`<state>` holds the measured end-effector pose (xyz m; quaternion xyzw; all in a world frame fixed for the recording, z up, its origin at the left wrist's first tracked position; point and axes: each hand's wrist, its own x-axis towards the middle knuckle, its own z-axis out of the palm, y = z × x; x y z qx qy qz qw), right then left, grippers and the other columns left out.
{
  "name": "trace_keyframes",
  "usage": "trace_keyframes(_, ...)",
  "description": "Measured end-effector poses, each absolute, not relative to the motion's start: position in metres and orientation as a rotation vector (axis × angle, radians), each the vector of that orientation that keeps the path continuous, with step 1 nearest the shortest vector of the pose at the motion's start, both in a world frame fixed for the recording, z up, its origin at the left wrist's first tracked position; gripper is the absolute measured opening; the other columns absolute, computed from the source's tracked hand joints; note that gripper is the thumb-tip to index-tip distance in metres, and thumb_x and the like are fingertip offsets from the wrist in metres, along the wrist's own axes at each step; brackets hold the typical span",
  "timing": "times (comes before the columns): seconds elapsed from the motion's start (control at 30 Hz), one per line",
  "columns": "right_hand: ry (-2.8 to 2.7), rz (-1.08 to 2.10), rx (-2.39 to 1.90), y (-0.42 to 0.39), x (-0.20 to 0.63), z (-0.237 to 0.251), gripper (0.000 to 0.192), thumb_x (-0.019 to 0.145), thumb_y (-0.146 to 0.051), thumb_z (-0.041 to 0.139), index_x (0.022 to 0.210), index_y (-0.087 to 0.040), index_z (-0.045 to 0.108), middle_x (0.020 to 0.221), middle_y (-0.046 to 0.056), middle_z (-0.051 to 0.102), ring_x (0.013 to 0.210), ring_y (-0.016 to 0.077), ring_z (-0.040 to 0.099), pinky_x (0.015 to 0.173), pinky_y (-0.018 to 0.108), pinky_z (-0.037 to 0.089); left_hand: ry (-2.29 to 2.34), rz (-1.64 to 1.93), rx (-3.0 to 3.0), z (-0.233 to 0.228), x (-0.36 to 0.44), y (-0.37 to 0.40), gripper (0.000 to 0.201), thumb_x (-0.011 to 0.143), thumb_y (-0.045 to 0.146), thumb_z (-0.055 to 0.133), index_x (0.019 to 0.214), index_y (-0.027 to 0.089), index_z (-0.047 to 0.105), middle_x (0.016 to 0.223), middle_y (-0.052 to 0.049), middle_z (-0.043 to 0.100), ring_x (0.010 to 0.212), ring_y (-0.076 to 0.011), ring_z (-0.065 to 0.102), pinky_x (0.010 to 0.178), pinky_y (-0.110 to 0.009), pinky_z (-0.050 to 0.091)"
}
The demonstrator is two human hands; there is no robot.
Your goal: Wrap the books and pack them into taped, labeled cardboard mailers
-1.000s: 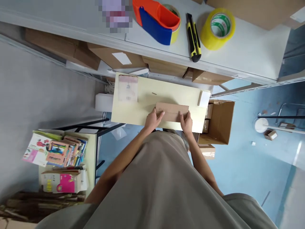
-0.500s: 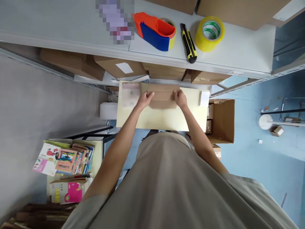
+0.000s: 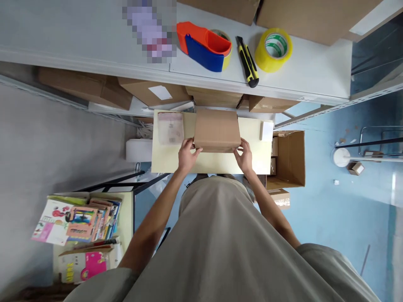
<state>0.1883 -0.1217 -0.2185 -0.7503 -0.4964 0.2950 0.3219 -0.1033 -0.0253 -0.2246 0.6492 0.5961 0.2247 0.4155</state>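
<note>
A flat brown cardboard box (image 3: 216, 130) lies on a pale yellow table (image 3: 208, 161) in front of me. My left hand (image 3: 187, 154) grips its near left corner and my right hand (image 3: 243, 153) grips its near right corner. A clear plastic pouch (image 3: 170, 128) lies on the table just left of the box. A small white block (image 3: 266, 130) rests at the table's right end.
The grey shelf (image 3: 308, 75) above carries an orange and blue tape dispenser (image 3: 204, 45), a yellow utility knife (image 3: 248, 61) and a yellow tape roll (image 3: 273, 49). An open carton (image 3: 291, 159) stands right of the table. Colourful books (image 3: 77, 214) lie on a side table at lower left.
The cardboard was a narrow folded strip near the table's front, went to the far edge, and now shows a wider face. Both hands moved back to its near corners.
</note>
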Motion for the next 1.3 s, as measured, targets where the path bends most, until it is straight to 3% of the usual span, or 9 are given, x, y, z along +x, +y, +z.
trace_keyframes(0.13,-1.163,0.941,-1.991,-0.158,0.172,-0.243,0.052,0.109,-0.040,0.052,0.152,-0.016,0.069,0.148,0.021,0.079,0.131,0.0274,0.078,0.119,0.047,0.065,1.524,0.497,1.461,-0.251,-0.102,-0.072,0.046,0.097,0.017,0.065,0.143,0.021,0.070,0.148,-0.015,0.073,0.129,-0.0238,0.079,0.117,-0.042,0.067)
trace_keyframes(0.3,-1.126,1.163,-2.095,-0.166,0.189,-0.266,0.045,0.101,-0.036,0.056,0.129,-0.014,0.084,0.118,0.016,0.090,0.106,0.0271,0.085,0.110,0.049,0.067,1.529,0.383,1.413,-0.279,-0.114,-0.078,0.043,0.093,0.014,0.059,0.132,0.018,0.075,0.140,-0.018,0.081,0.130,-0.0259,0.081,0.121,-0.046,0.063)
trace_keyframes(0.43,-0.913,1.102,-2.046,-0.141,0.214,-0.272,0.048,0.101,-0.046,0.063,0.131,-0.013,0.081,0.136,0.023,0.086,0.117,0.0292,0.084,0.113,0.053,0.066,1.579,0.386,1.338,-0.287,-0.116,-0.039,0.049,0.094,0.018,0.054,0.138,0.015,0.074,0.148,-0.022,0.079,0.134,-0.0259,0.080,0.123,-0.047,0.061)
trace_keyframes(0.53,-0.747,1.161,-1.960,-0.115,0.218,-0.270,0.058,0.103,-0.056,0.067,0.136,-0.010,0.076,0.141,0.028,0.082,0.116,0.0291,0.084,0.114,0.056,0.066,1.578,0.431,1.266,-0.285,-0.104,-0.011,0.049,0.099,0.027,0.054,0.143,0.016,0.073,0.151,-0.023,0.077,0.132,-0.0251,0.080,0.115,-0.045,0.065)
trace_keyframes(0.67,-0.696,1.291,-1.827,-0.099,0.210,-0.254,0.072,0.104,-0.075,0.068,0.135,-0.011,0.077,0.136,0.025,0.084,0.111,0.0291,0.085,0.110,0.054,0.070,1.593,0.585,1.278,-0.271,-0.093,-0.002,0.049,0.110,0.046,0.052,0.144,0.017,0.073,0.150,-0.022,0.078,0.142,-0.0290,0.076,0.123,-0.047,0.060)
trace_keyframes(0.83,-0.741,1.194,-1.718,-0.115,0.209,-0.228,0.088,0.098,-0.096,0.060,0.132,-0.017,0.080,0.138,0.020,0.083,0.120,0.0313,0.083,0.112,0.055,0.069,1.467,0.753,1.247,-0.246,-0.104,-0.019,0.090,0.113,0.086,0.027,0.152,0.016,0.068,0.143,-0.023,0.079,0.136,-0.0308,0.079,0.113,-0.044,0.066)
trace_keyframes(0.93,-0.746,1.237,-1.695,-0.125,0.209,-0.222,0.093,0.097,-0.101,0.055,0.129,-0.017,0.080,0.130,0.020,0.084,0.119,0.0332,0.082,0.110,0.057,0.069,1.483,0.658,1.222,-0.238,-0.110,-0.027,0.099,0.111,0.091,0.020,0.148,0.015,0.071,0.129,-0.020,0.083,0.127,-0.0293,0.081,0.106,-0.041,0.068)
trace_keyframes(1.1,-0.830,1.292,-1.825,-0.125,0.206,-0.221,0.094,0.095,-0.105,0.049,0.112,-0.017,0.080,0.109,0.015,0.083,0.107,0.0287,0.080,0.103,0.052,0.073,1.584,0.396,1.333,-0.235,-0.110,-0.029,0.067,0.111,0.077,0.052,0.130,0.019,0.080,0.118,-0.015,0.086,0.108,-0.0290,0.083,0.097,-0.039,0.067)
trace_keyframes(1.3,-0.876,1.208,-1.958,-0.111,0.207,-0.218,0.079,0.095,-0.092,0.064,0.119,-0.019,0.082,0.115,0.011,0.086,0.099,0.0282,0.082,0.089,0.048,0.078,1.695,0.364,1.503,-0.222,-0.106,-0.013,0.033,0.108,0.045,0.065,0.114,0.022,0.087,0.121,-0.012,0.090,0.106,-0.0298,0.084,0.099,-0.036,0.062)
